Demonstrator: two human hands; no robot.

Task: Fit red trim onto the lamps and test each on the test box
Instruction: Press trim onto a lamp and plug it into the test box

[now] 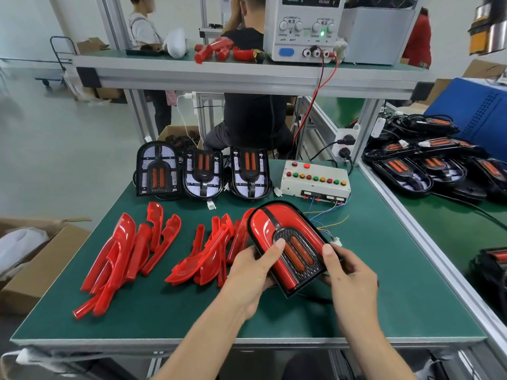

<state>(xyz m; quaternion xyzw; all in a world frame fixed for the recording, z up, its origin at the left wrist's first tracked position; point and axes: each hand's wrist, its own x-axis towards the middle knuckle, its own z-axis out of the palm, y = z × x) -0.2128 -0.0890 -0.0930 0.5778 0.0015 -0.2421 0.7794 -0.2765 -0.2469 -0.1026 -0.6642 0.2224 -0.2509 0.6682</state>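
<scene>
Lamp (pixel 285 239) with red trim fitted is being held above the table's (pixel 384 283) near right part, its long axis running from near right to far left, rounded end pointing away toward the test box (pixel 315 181). Its glossy red face is framing a black centre with two orange bars. The left hand (pixel 252 272) is gripping its left side, thumb on top; the right hand (pixel 348 272) is grasping its right edge. Loose red trim pieces (pixel 153 253) are lying along the left half.

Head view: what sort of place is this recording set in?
Most likely a factory assembly line for vehicle lamps. A bench power supply sits on the shelf, a push-button test box on the green mat, and loose red trim pieces lie in batches.
</scene>
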